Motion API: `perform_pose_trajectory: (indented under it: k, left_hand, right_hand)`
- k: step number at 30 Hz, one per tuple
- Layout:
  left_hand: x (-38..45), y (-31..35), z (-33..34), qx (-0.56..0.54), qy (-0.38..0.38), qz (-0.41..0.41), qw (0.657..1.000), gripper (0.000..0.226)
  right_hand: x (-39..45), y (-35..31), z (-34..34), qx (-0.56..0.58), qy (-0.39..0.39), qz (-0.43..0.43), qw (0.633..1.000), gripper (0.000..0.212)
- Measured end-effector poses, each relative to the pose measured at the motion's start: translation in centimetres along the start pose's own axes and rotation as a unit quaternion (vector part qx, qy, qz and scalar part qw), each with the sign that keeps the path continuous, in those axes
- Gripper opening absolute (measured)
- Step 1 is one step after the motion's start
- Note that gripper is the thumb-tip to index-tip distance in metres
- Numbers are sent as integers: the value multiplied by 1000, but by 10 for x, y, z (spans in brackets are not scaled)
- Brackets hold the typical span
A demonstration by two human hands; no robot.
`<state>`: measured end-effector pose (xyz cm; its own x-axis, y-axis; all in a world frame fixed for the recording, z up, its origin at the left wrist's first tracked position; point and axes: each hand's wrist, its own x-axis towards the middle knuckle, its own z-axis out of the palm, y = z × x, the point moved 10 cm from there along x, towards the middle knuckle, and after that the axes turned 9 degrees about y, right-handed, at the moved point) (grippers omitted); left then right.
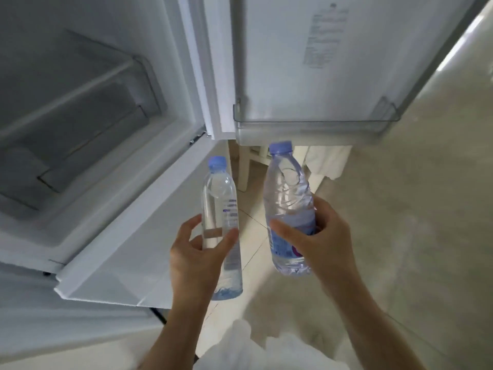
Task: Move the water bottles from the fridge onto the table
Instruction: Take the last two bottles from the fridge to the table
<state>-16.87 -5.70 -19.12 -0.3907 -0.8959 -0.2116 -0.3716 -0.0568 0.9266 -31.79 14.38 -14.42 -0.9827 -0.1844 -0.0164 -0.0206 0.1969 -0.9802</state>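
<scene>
I hold two clear plastic water bottles with blue caps in front of the open fridge (112,182). My left hand (198,252) grips the slimmer bottle (220,198) around its lower half, thumb on the right side. My right hand (317,236) grips the wider, crinkled bottle (288,190) across its blue label, thumb in front. Both bottles stand roughly upright, caps away from me, a short gap between them. The fridge compartment on the left shows no bottles inside.
The fridge door (306,62) hangs open ahead, its transparent door shelf (314,121) just above the bottle caps. A white chair leg (244,169) and white cloth (328,161) show beneath the door. Pale tiled floor (253,217) lies below; a grey wall (426,209) runs along the right.
</scene>
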Motion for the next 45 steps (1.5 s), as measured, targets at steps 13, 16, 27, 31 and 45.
perform_pose_trajectory:
  k: [13,16,27,31,45]
  left_hand:
    - [-191,6,235,-12,-233,-38,972,67]
    - [-234,6,285,-6,-274,-42,961,66]
    - [-284,37,427,15,-337,-42,940,74]
    - [-269,45,474,16,-343,-47,938,76]
    - [-166,121,659,24,-339,-45,939,69]
  right_hand:
    - [-22,92,-274,-19,141,82,986,65]
    - [-19,112,-332,-17,164,99,981,70]
    - [34,158,-453,26,232,164,958,61]
    - [80,172,-469,39,239,178,954,62]
    - [312,171,-492,12,221,170,960,65]
